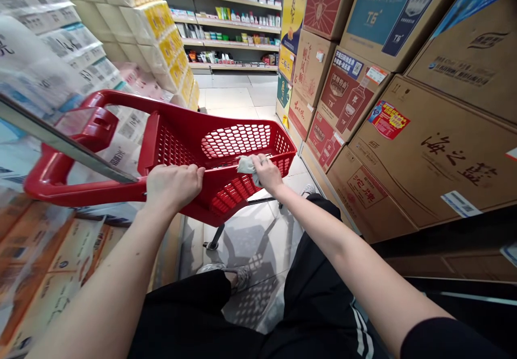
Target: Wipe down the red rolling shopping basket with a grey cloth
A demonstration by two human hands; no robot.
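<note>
A red plastic shopping cart with a perforated basket stands crosswise in front of me, its looped handle to the left. My left hand is closed over the near rim of the cart, fingers wrapped round it. Farther right along the same rim, my right hand is closed on a pale grey cloth, which lies against the rim. Part of the cloth is hidden under the fingers. Metal legs with a caster show below the basket.
Stacked cardboard cartons line the right side close to my arm. Wrapped packs of tissue are piled on the left. Shelves of bottles and tubes stand beyond. Pale tiled floor runs between; my shoes are near the cart's wheels.
</note>
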